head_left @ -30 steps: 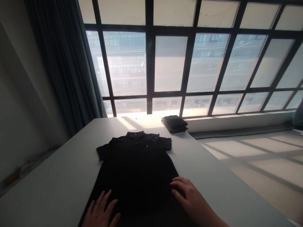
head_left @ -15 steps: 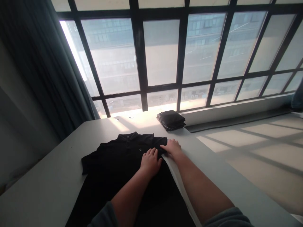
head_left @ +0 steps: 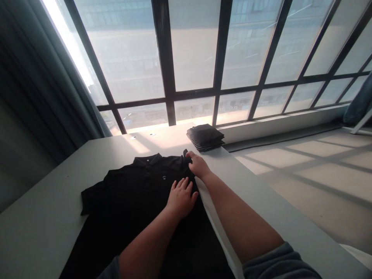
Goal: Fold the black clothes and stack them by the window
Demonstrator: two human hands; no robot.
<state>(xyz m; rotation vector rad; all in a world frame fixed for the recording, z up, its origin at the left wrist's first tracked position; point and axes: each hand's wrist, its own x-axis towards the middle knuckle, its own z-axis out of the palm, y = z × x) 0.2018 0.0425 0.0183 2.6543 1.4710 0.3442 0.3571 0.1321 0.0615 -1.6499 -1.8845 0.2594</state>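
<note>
Moved since the earlier frame: sleeve (head_left: 185, 153) on the picture-right side of the shirt, lying flat half a second ago, now raised and drawn inward at the shoulder.

Black polo shirt (head_left: 136, 205), one; laid front up across the lower middle of the frame, its lower end cut off by the bottom edge. Collar (head_left: 148, 159) toward the window; small pale chest mark (head_left: 164, 178). Opposite sleeve (head_left: 91, 197) spread flat, left of centre.

Right hand (head_left: 199, 164), at the raised sleeve; grip narrow, thumb and fingers pinching the cloth.

Left hand (head_left: 181, 197), palm down on the shirt's chest, just below the right hand in the frame; fingers slightly spread, grip wide, nothing held.

Tabletop (head_left: 37, 209), pale, beneath the shirt. Stack of folded dark garments (head_left: 205, 136), striped edges, near its far right corner, apart from the shirt.

Surroundings: dark-framed window (head_left: 192, 42), across the top; blue-grey curtain (head_left: 37, 69), upper left; sunlit floor (head_left: 314, 174), right.
</note>
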